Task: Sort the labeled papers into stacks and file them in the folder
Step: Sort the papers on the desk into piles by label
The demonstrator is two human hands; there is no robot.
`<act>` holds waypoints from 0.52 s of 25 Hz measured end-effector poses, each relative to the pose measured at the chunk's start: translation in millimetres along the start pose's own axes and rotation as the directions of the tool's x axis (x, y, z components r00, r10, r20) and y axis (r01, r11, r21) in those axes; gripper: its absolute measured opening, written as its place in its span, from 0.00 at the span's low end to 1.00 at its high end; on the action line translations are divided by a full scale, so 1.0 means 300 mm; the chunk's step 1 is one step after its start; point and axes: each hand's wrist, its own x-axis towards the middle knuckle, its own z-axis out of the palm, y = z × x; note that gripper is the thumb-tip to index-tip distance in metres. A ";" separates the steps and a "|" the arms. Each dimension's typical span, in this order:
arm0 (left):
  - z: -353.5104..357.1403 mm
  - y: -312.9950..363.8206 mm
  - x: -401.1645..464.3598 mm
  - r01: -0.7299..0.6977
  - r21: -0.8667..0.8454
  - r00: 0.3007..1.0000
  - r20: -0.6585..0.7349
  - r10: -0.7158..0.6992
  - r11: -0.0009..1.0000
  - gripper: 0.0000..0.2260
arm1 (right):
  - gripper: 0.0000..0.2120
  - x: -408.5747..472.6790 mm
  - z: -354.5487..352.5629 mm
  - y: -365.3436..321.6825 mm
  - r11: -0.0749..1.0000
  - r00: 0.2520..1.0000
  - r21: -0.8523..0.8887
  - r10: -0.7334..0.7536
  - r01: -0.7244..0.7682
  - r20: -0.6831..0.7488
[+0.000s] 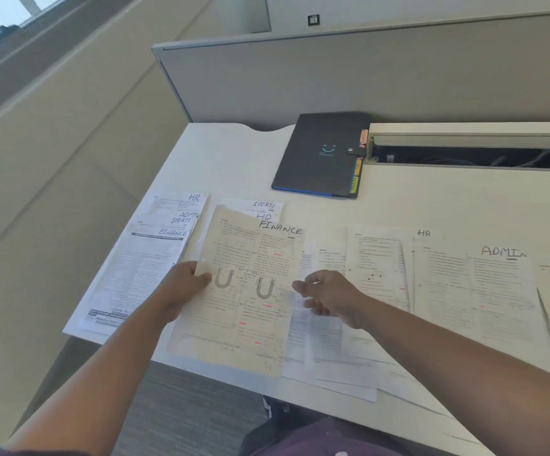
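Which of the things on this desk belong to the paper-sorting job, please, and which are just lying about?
Belongs to the job:
FINANCE sheet, gripped by left hand
right hand, open
fanned pile
ADMIN sheet
HR sheet
black folder

Just lying about:
cable tray
partition

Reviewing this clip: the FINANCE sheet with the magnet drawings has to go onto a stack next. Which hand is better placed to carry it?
Left, probably. The left hand already pinches the FINANCE sheet at its left edge, while the right hand hovers open beside its right edge, holding nothing.
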 end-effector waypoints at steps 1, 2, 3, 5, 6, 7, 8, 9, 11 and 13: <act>-0.020 -0.013 0.018 0.010 -0.011 1.000 0.015 -0.010 1.000 0.06 | 0.22 0.013 0.039 -0.009 0.998 1.000 0.060 0.007 -0.006 -0.005; -0.046 -0.025 0.043 0.020 -0.020 1.000 0.023 -0.019 1.000 0.06 | 0.21 0.033 0.079 -0.022 0.994 1.000 0.106 0.012 -0.010 -0.018; -0.068 -0.037 0.067 0.030 -0.029 0.999 0.033 -0.029 0.999 0.06 | 0.18 0.052 0.115 -0.034 0.992 0.999 0.128 0.018 -0.012 -0.041; -0.107 -0.064 0.123 0.041 -0.034 0.997 0.062 -0.039 0.999 0.06 | 0.13 0.095 0.182 -0.059 0.994 0.994 0.108 0.024 -0.013 -0.106; -0.120 -0.078 0.148 0.037 -0.015 0.997 0.068 -0.036 0.999 0.06 | 0.11 0.117 0.213 -0.067 0.996 0.990 0.088 0.022 -0.009 -0.141; -0.133 -0.091 0.175 0.025 0.022 0.998 0.063 -0.026 0.999 0.05 | 0.10 0.140 0.247 -0.077 0.998 0.985 0.070 0.017 -0.005 -0.173; -0.139 -0.106 0.201 0.000 0.069 0.999 0.047 -0.004 0.998 0.04 | 0.09 0.159 0.279 -0.084 0.999 0.980 0.055 0.011 0.000 -0.201; -0.142 -0.121 0.225 -0.034 0.115 0.999 0.027 0.031 0.993 0.04 | 0.09 0.176 0.307 -0.090 0.999 0.973 0.046 0.008 0.003 -0.230; -0.142 -0.145 0.275 -0.099 0.181 0.995 -0.009 0.102 0.979 0.03 | 0.08 0.211 0.354 -0.097 0.999 0.957 0.037 0.006 0.005 -0.291; -0.147 -0.158 0.320 -0.123 0.225 0.990 -0.040 0.135 0.966 0.07 | 0.07 0.239 0.386 -0.101 0.999 0.940 0.037 0.017 -0.004 -0.340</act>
